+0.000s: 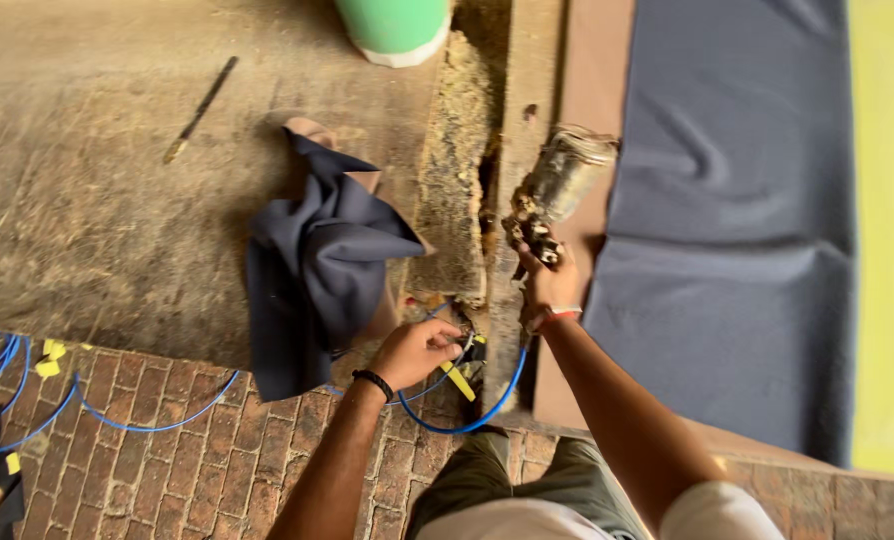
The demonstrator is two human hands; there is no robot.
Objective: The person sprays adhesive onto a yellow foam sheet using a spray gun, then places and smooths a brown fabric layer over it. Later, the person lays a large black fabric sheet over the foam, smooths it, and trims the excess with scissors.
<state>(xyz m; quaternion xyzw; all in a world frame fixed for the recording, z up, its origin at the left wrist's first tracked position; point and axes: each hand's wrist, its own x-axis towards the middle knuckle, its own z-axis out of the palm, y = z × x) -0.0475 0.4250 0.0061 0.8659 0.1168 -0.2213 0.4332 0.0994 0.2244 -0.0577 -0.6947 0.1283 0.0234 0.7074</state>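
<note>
brick floor lies below. right hand (550,285) has its fingers wrapped round a dirty spray gun (552,195), held up. left hand (414,350) pinches the blue hose (467,420) by a yellow valve handle (458,381).

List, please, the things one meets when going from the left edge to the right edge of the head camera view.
Blue hose → thin rod → dark blue cloth → left hand → right hand holding the spray gun → grey-blue fabric sheet → yellow-green strip.
</note>
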